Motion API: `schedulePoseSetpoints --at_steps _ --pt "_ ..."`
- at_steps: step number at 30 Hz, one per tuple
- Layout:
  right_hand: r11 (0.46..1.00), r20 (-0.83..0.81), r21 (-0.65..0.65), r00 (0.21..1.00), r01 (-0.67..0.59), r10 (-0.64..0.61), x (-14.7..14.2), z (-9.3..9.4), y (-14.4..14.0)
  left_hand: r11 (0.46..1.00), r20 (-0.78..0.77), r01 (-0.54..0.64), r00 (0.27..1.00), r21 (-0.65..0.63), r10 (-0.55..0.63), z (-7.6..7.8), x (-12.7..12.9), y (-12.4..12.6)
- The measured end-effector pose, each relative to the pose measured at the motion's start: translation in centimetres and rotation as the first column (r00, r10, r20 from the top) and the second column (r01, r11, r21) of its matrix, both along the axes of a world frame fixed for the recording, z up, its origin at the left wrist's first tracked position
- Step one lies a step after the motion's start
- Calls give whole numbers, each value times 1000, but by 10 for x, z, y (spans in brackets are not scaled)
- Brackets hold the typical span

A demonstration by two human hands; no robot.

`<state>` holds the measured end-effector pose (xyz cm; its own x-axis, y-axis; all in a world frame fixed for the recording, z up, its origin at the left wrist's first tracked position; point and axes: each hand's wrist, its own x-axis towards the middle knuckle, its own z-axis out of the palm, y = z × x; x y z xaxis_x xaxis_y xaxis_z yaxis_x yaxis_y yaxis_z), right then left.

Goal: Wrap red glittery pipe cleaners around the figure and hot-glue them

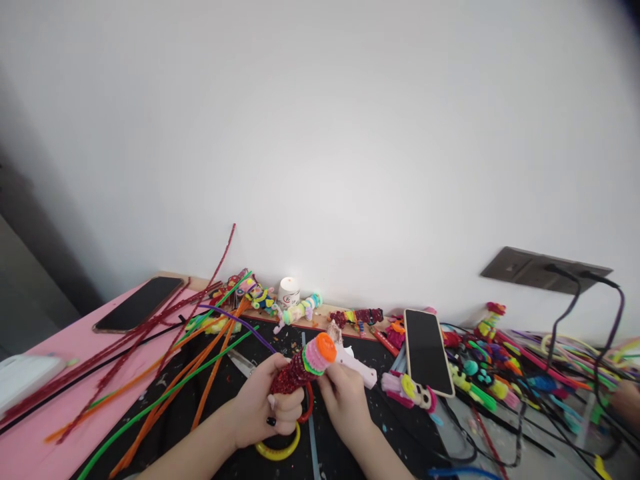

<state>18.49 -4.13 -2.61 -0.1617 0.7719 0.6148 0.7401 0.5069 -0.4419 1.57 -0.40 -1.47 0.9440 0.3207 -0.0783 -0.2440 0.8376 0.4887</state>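
Note:
My left hand [255, 407] is wrapped round a pipe-cleaner roll [304, 363], dark red and glittery at the bottom with green, pink and orange bands above. The roll leans up to the right. At its right side my right hand [343, 399] is closed, fingertips pressed together near the coloured bands; what they pinch is hidden. A pale pink glue gun [354, 363] lies just behind the right hand. Below the left hand, the yellow handle ring of a pair of scissors [281, 451] shows, and the left hand covers their middle.
Loose orange, green and red pipe cleaners [165, 407] spread across the left side. A dark phone [140, 305] lies on the pink surface [60, 347]. Another phone [429, 352], a pipe-cleaner doll [407, 392] and cables are at right. A paper cup [289, 292] stands by the wall.

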Motion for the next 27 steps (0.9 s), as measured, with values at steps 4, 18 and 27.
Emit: schedulePoseSetpoints --at_steps 4,18,27 --pt "1000 7 0 1000 5 -5 1 -1 0 1000 2 -3 1000 -7 3 -1 0 1" --pt "1000 -3 24 1000 7 -7 -1 1 2 1000 -2 -6 1000 -22 6 0 0 0" --pt "1000 -20 -10 1000 -15 15 0 0 1 1000 -9 0 1000 -20 0 -2 -1 0"
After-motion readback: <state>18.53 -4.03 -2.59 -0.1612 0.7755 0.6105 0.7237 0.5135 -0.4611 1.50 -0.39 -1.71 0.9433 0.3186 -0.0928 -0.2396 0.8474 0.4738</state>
